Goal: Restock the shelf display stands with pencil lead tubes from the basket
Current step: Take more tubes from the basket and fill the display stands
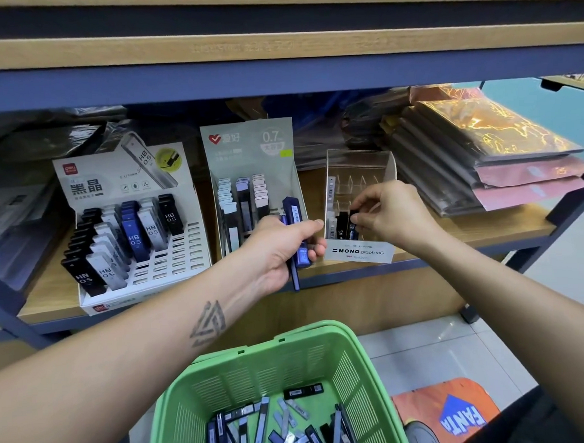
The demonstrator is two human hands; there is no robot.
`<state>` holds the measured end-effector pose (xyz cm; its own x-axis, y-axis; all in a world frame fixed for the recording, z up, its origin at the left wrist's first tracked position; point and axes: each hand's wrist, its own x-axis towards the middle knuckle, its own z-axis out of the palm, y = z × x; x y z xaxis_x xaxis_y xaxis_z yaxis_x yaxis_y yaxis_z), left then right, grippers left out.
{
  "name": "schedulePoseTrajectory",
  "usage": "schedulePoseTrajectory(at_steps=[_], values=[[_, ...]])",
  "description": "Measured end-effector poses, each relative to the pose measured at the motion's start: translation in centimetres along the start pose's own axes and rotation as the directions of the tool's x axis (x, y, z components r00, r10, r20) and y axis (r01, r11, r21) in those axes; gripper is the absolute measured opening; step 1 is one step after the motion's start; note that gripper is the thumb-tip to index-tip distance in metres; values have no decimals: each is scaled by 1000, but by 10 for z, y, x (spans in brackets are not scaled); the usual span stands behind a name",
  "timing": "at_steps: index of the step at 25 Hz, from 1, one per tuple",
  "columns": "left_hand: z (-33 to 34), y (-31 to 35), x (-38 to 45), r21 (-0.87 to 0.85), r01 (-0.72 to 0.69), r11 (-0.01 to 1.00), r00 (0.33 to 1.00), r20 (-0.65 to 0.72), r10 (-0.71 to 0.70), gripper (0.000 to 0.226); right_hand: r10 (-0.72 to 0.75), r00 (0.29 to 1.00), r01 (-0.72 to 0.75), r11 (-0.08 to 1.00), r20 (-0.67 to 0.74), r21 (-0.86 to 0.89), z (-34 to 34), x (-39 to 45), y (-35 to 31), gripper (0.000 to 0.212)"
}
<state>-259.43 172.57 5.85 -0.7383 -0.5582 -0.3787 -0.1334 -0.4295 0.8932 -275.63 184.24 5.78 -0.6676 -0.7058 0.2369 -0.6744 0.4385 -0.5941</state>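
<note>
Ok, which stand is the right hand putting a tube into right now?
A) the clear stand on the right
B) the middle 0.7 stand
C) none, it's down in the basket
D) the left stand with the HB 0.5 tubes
A: the right hand pinches a black tube at the front of the clear stand, while the left hand holds blue tubes.

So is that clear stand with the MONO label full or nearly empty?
Nearly empty. The clear stand holds only a few tubes in its front row, where the right hand is slotting one in; the slots behind show bare dividers.
</note>
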Motion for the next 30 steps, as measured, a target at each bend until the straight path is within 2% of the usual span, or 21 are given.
schedulePoseTrajectory(at_steps=[10, 15, 21, 24, 30], values=[[-4, -1, -1, 26, -7, 1000, 1000, 21, 6, 22, -37, 999, 37, 999, 0, -34, 8, 4, -3, 12], [-3, -1, -2, 43, -18, 999, 999, 29, 17, 16, -54, 997, 50, 995, -46, -91, 10, 7, 0, 11], [-3, -3, -1, 51, -27, 998, 999, 28, 25, 13, -52, 999, 52, 991, 3, -120, 24, -3, 0, 12], [-3, -4, -1, 63, -29, 998, 999, 30, 27, 14, -46, 999, 44, 994, -22, -103, 25, -5, 1, 22], [-4, -4, -1, 72, -32, 997, 999, 32, 30, 14, -118, 992, 123, 980, 38, -154, 24, -5, 0, 33]])
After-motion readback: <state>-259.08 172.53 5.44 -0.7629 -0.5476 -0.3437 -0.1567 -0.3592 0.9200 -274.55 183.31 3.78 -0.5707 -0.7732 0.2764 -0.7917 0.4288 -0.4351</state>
